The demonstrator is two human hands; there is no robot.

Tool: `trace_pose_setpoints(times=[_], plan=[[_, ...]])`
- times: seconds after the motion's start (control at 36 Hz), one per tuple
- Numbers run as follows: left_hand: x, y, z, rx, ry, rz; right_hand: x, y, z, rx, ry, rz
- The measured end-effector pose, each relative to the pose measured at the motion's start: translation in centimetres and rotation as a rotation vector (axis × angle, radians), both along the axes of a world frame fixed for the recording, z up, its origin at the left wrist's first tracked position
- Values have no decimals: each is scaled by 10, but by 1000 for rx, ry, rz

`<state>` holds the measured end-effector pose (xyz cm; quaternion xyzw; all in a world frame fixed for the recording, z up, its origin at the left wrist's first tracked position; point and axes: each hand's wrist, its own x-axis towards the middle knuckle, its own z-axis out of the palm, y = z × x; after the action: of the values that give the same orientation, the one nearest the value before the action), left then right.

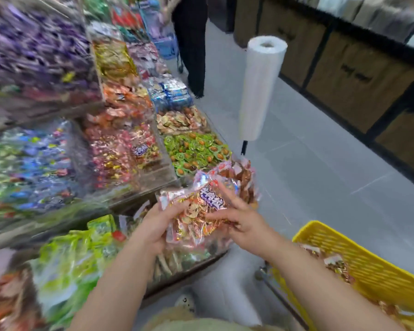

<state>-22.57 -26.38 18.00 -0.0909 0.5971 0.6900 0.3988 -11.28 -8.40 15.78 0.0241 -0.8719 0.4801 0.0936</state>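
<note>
Snack bins (120, 144) are crowding the left; yellow basket (359, 266) is blocking lower right; bag roll (261, 87) is standing ahead; snack packet (196, 216) is overhanging the bin edge; grey floor (320, 168) is lying open beyond.

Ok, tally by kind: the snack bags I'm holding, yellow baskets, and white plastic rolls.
shiny orange-pink plastic snack bag, held in both hands: 1
yellow slatted plastic basket: 1
white upright roll of plastic bags: 1
Total: 3
</note>
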Motion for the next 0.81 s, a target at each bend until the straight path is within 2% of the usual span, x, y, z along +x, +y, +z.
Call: trace_pose_setpoints(times=[0.08,0.14,0.19,0.22,0.28,0.33,0.39,0.44,0.58,0.69,0.81], plan=[[-23,-31,3,33,15,102,-35,-30,15,-41,-89,94],[-38,-49,6,40,40,141,-56,-48,22,-235,-171,78],[-51,-65,7,30,78,179,-75,-67,30,-488,-285,-93],[-56,-72,8,9,99,191,-86,-75,34,-535,-350,-204],[-65,-82,10,-39,144,198,-106,-87,41,-334,-448,-323],[-72,-88,11,-75,180,205,-122,-95,45,-96,-453,-292],[-77,-93,13,-79,184,201,-135,-101,49,-12,-443,-278],[-82,-99,14,-70,171,202,-146,-103,52,-1,-422,-251],[-92,-112,9,-49,115,252,-176,-96,57,-121,-357,-207],[-97,-116,8,3,114,297,-203,-93,58,-87,-407,-152],[-105,-113,7,61,94,311,-229,-98,51,-203,-455,-211]])
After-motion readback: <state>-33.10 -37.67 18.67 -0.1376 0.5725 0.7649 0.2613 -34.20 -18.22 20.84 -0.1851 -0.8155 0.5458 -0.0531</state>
